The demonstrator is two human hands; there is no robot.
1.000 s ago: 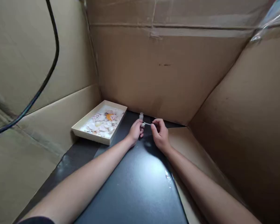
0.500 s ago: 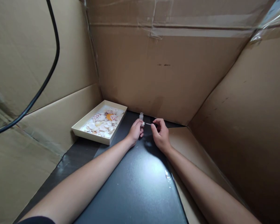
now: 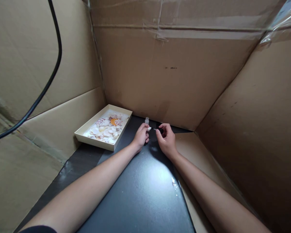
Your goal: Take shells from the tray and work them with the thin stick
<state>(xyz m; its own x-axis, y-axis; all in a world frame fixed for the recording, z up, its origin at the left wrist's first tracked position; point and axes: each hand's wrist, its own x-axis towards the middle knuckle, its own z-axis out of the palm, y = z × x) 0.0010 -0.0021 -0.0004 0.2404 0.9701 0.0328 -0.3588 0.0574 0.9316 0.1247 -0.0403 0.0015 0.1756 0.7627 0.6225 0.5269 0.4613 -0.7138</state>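
Between its thumb and fingers my left hand (image 3: pixel 141 136) pinches a small white shell (image 3: pixel 149 129). My right hand (image 3: pixel 167 138) is closed around a dark-handled small brush (image 3: pixel 154 129), whose thin pale tip points left at the shell. A small gap shows between tip and shell. Just behind my left hand stands a small clear glass bottle (image 3: pixel 146 120), upright with its neck uncapped. Most of the brush handle is hidden by my right fingers.
Left of my hands a cream tray (image 3: pixel 94 142) holds many shells, some white and one orange. Cardboard walls (image 3: pixel 145 74) enclose the black table (image 3: pixel 135 194) at the back and sides. A black cable (image 3: pixel 59 48) hangs at the left.
The brush tip has drawn back to the right, away from the shell. More of the white shell shows in my left fingers. The tray and bottle stay put.
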